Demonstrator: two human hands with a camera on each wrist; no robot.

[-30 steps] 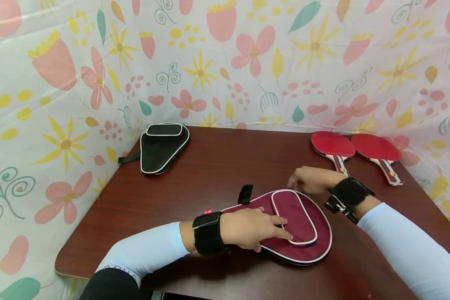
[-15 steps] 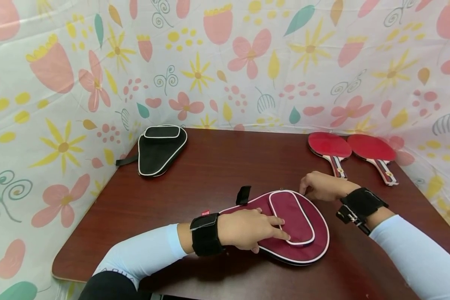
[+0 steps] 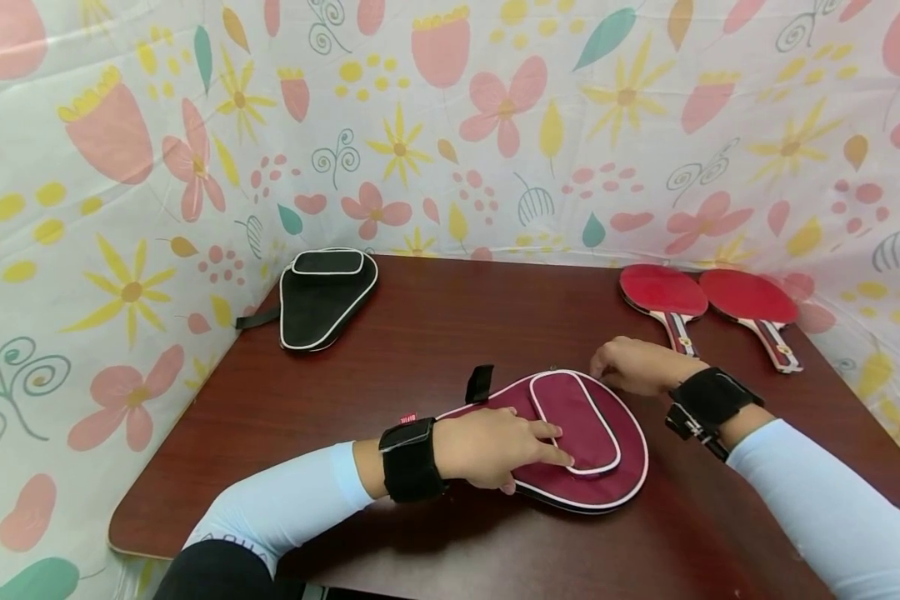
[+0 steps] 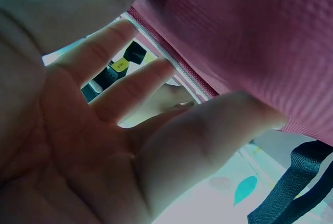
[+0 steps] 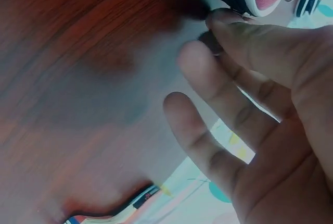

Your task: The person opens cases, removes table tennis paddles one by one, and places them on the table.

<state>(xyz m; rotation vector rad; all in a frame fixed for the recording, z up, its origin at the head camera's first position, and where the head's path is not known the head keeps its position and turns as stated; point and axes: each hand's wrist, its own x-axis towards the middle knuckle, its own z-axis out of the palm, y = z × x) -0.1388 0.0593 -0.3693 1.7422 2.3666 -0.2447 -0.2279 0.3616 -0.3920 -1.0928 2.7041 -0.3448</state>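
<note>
left hand (image 3: 487, 447) rested straight-fingered on maroon paddle case (image 3: 591, 429), four o'clock from black case (image 3: 322, 300); right hand (image 3: 637, 365) pinched zipper pull (image 5: 210, 41) at maroon's one-o'clock edge. i feared snag if light left pressure let case skid.

Passable over bare desk (image 3: 450, 325) at frame centre, between black case (image 3: 322, 304), left of centre, and red paddles (image 3: 663, 289), upper right. Barred below centre by maroon case (image 3: 587, 425), its raised black strap (image 3: 479, 383) and the left grip (image 3: 495, 448) laid across it; right of centre, by the right grip (image 3: 637, 365); at top, by patterned cloth (image 3: 435, 125).
</note>
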